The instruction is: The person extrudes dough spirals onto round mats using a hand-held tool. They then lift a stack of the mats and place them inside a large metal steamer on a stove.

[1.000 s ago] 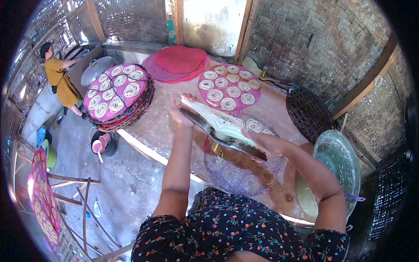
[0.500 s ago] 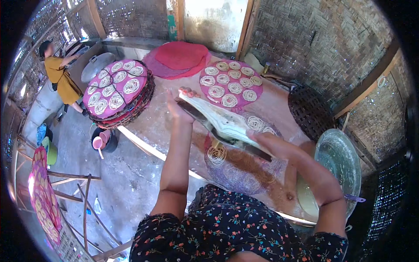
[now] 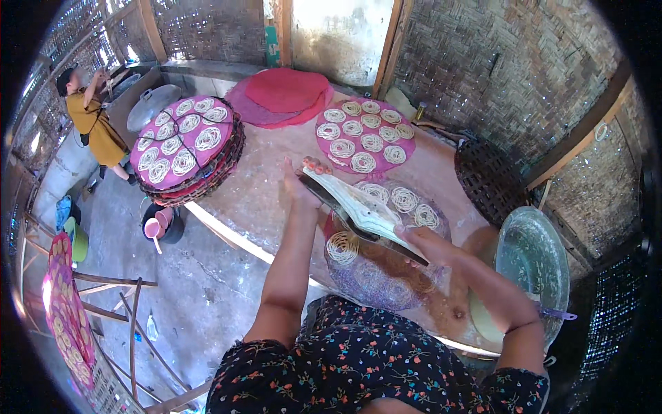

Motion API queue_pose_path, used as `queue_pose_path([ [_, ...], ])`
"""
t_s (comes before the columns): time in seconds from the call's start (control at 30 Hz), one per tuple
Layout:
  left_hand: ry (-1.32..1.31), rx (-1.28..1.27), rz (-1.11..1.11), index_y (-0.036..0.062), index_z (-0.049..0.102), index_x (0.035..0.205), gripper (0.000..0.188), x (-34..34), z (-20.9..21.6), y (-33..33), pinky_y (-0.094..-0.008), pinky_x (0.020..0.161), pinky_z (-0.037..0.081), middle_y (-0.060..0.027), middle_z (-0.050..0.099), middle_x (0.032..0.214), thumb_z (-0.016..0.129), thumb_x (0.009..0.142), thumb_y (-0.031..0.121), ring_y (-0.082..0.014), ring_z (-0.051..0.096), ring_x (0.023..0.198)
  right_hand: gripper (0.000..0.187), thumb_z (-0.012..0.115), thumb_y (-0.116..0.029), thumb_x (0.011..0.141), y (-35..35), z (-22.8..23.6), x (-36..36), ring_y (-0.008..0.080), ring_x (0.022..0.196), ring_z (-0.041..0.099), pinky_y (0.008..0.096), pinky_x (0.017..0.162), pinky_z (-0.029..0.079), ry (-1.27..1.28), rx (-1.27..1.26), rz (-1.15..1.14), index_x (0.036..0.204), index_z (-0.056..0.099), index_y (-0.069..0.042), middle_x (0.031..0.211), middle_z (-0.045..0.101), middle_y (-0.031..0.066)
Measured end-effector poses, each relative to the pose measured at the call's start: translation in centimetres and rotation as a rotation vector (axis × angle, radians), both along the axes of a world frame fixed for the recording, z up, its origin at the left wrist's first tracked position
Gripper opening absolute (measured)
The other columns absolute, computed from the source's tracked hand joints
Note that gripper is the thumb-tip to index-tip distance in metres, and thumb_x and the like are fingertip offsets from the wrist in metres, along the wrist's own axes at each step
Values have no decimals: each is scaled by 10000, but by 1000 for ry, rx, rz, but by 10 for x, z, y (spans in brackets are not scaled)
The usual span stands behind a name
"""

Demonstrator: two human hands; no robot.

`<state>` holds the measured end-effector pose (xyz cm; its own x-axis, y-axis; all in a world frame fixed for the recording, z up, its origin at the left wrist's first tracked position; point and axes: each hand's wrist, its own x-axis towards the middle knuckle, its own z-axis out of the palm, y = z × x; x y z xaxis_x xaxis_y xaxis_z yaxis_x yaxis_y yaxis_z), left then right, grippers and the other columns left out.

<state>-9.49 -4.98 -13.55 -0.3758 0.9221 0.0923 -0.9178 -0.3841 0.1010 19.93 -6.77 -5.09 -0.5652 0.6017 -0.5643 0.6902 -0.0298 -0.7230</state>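
A long two-handled hand press (image 3: 362, 210), dough-smeared white on top and dark underneath, hangs tilted over the table between my hands. My left hand (image 3: 302, 185) is closed round its far left end, fingertips showing over the top. On its near right end my right hand (image 3: 429, 246) is closed too. Directly below lies a round purple mesh sheet (image 3: 376, 286) with several pale coils of dough strands; one coil (image 3: 343, 248) shows left of the press. The press and its shadow hide part of the sheet.
Beyond lies a pink round sheet (image 3: 336, 161) covered with coils. At left stands a stack of round trays (image 3: 238, 148); red cloths (image 3: 286, 93) lie behind. A large green basin (image 3: 555, 241) and a dark woven basket (image 3: 486, 183) stand right. A person (image 3: 96, 127) works far left.
Both hands have brought the press slightly lower and to the right, uncovering more coils behind it. The far person's arm has risen.
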Motion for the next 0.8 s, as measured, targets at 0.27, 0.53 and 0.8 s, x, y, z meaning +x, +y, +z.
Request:
queue_pose_path([
  [0.27,-54,-62,-73,118,487,722,512,28,23,17,-384,657,444,-39,485,646,350,899,578,-207,486,625,743,358,-717,849,11,35,29,125,554,542,256,485,442,11,-175,-51,902,612,-21,681,579,59],
  [0.53,-86,-200,-79,115,474,714,480,48,24,22,-357,633,434,-49,460,606,324,936,514,-199,460,591,698,383,-685,864,7,39,32,118,459,519,260,417,408,-56,-74,-106,860,611,-26,579,549,42],
  [0.8,-125,-212,-103,134,443,700,480,59,24,12,-374,600,411,-33,445,600,301,917,538,-187,437,556,671,437,-653,863,-5,57,51,126,481,555,252,434,453,-80,-141,-118,909,613,-7,613,569,54],
])
